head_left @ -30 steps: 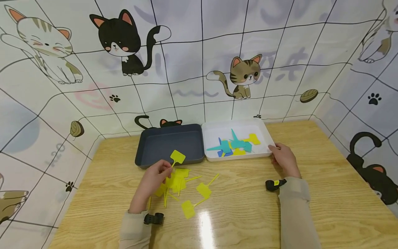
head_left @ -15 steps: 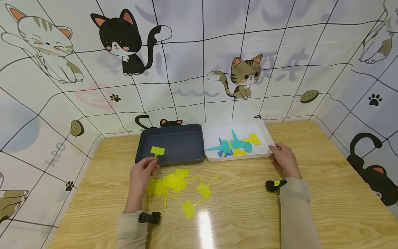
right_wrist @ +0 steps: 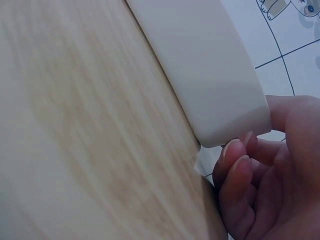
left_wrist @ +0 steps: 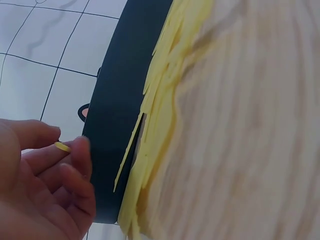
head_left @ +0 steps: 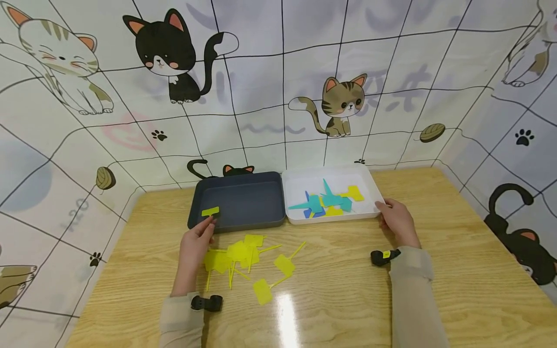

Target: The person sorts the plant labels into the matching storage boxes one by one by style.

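My left hand [head_left: 194, 246] pinches a yellow plant label [head_left: 211, 211] by its stem between thumb and finger, over the front left part of the dark grey tray [head_left: 261, 224]. In the left wrist view only the stem's end [left_wrist: 63, 147] shows at the fingertips. A pile of yellow plant labels [head_left: 237, 252] lies on the table just right of that hand, in front of the tray. My right hand [head_left: 398, 222] grips the front right corner of the white tray [head_left: 370, 186], thumb on the rim and fingers curled below it.
Inside the white tray lie turquoise labels [head_left: 332, 199], yellow labels [head_left: 356, 193] and blue labels [head_left: 316, 212]. Two loose yellow labels, one nearer me [head_left: 263, 291], lie right of the pile on the wooden table [head_left: 339, 280]. A cat-patterned cloth [head_left: 261, 96] stands behind.
My left hand has moved left with the yellow label, from above the pile to over the dark tray, and the label now tilts flatter. The right hand stays on the white tray.
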The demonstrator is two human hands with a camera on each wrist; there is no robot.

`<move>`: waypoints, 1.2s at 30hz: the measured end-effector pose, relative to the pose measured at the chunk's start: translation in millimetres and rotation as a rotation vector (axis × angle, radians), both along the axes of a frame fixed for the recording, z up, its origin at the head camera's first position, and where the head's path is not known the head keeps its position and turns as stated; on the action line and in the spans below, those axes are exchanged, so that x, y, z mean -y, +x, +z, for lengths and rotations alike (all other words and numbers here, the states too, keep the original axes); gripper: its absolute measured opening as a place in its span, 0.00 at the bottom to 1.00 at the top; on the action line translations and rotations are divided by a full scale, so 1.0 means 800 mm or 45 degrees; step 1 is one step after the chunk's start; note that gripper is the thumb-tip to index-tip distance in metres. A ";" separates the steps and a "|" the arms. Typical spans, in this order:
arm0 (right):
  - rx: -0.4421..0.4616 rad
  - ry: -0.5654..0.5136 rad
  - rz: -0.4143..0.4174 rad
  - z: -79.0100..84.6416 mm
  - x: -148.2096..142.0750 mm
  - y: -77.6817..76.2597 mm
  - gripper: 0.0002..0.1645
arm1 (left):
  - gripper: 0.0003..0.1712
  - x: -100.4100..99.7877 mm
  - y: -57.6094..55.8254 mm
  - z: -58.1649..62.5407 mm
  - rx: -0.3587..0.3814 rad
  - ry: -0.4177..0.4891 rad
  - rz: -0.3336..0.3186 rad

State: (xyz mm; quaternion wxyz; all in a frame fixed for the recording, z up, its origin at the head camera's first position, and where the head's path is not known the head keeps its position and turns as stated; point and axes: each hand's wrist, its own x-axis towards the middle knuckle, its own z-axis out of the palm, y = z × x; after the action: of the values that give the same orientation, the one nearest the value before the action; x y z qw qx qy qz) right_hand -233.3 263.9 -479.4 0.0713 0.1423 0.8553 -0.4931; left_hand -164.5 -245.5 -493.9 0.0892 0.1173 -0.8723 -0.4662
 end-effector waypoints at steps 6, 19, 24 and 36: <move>0.007 -0.007 -0.016 -0.001 0.002 -0.001 0.37 | 0.25 -0.015 0.016 0.036 0.030 0.009 -0.045; 0.025 -0.031 -0.010 0.002 -0.001 0.001 0.36 | 0.13 -0.022 0.016 0.045 0.009 -0.151 -0.041; 0.031 -0.046 -0.021 0.001 -0.001 0.002 0.36 | 0.11 -0.021 0.014 0.045 0.053 -0.079 -0.055; 0.008 -0.033 -0.012 0.002 0.003 0.000 0.36 | 0.24 -0.011 0.015 0.041 0.143 -0.060 -0.348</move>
State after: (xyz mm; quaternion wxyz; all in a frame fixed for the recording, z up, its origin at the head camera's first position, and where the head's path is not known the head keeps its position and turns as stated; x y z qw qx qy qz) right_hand -233.2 261.4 -477.8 0.0734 0.1469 0.8480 -0.5039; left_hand -152.5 -236.6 -461.2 -0.0214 0.0212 -0.8945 -0.4460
